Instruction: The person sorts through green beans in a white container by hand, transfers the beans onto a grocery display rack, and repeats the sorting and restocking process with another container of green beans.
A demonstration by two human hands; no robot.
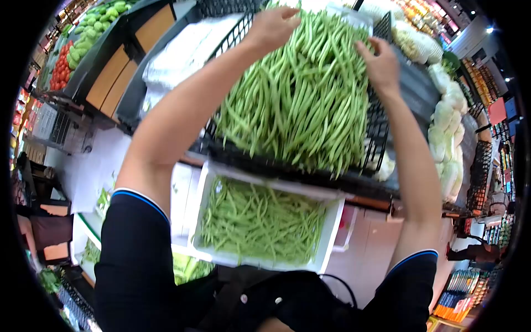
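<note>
A large heap of green beans (310, 94) lies in a black plastic crate (378, 138), most of them lengthwise toward me. My left hand (274, 26) is over the heap's far left edge, its fingers loosely bent and partly apart, with nothing visible in them. At the heap's right edge is my right hand (383, 63), thumb and fingers apart and curved toward the beans. Whether either hand touches the beans, I cannot tell. Below the crate, close to my body, a white foam box (331, 235) holds more loose green beans (260, 221).
White plastic bags (185, 50) lie left of the crate. Pale cabbages (445, 127) line the right side of the display. Tomatoes (61, 72) and green vegetables (91, 36) fill a stand at far left. A person (475, 252) is in the aisle at right.
</note>
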